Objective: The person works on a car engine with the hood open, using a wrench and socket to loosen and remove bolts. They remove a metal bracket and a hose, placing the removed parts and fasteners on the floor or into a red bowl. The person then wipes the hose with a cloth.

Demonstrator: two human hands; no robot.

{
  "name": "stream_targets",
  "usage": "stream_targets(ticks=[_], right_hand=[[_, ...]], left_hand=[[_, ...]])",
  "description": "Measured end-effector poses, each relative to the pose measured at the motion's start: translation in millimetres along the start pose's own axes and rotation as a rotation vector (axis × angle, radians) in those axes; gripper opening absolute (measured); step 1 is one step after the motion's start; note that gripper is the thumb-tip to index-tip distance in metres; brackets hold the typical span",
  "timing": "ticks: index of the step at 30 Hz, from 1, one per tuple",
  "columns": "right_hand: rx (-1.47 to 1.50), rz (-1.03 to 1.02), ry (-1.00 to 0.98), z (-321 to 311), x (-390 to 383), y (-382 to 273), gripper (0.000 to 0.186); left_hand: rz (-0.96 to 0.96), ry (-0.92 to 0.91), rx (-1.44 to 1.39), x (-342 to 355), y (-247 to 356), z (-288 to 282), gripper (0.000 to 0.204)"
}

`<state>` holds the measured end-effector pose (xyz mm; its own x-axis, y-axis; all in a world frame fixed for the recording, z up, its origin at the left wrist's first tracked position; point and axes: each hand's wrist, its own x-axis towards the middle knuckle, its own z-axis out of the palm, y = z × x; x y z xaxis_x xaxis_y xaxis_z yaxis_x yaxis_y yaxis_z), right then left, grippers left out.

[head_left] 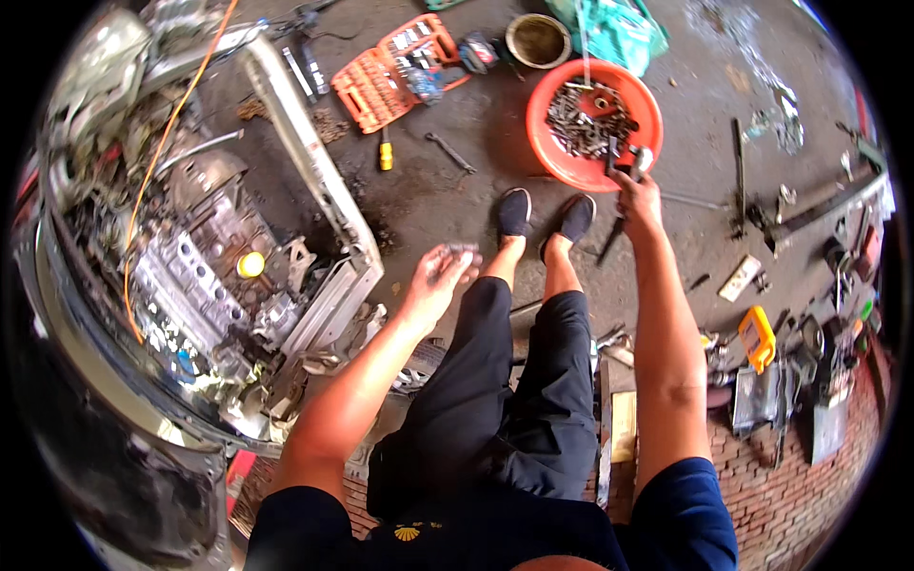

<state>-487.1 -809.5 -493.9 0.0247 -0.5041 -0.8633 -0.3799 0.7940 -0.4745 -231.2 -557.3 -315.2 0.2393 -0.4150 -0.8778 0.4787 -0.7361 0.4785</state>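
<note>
My left hand (440,278) is in front of my left thigh, its fingers curled round a small grey metal piece (464,248), too blurred to tell its kind. Out to the right, my right hand (640,202) is closed on a hand tool with a dark handle (610,244) and a shiny metal head (643,158), whose exact kind I cannot make out. That tool's head is over the near right rim of an orange-red basin (543,157). Loose bolts and small metal parts (583,119) lie heaped inside the basin.
To the left is an open engine bay with an engine (186,276) and a yellow cap (250,265). An orange socket case (367,90), a screwdriver (386,155) and a wrench (449,152) lie on the floor ahead. Car parts and a yellow item (757,338) clutter the right.
</note>
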Motion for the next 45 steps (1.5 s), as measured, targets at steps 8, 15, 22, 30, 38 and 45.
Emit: stream_targets(ticks=[8,15,22,30,38,45], right_hand=[[-0.665,-0.081,-0.013,-19,-23,16,0.050],[-0.823,-0.189,-0.131,-69,-44,56,0.057],[-0.545,-0.156,-0.310,-125,-88,49,0.033],[-1.160,-0.256,-0.249,-180,-133,-21,0.040],[-1.359,-0.470,-0.362,-110,-166,-99,0.039],[-1.638,-0.514,-0.458,46,-223,-101,0.035]], left_hand=[[-0.039,0.195,-0.073,-67,-50,-69,0.031],[0.043,0.284,-0.163,-128,-77,-66,0.034],[-0.120,0.501,-0.217,-289,-206,-59,0.033],[-0.224,0.745,-0.522,-450,-326,29,0.029],[-0.189,0.960,-0.923,-499,-382,125,0.033],[-0.051,1.132,-0.891,-473,-377,87,0.041]])
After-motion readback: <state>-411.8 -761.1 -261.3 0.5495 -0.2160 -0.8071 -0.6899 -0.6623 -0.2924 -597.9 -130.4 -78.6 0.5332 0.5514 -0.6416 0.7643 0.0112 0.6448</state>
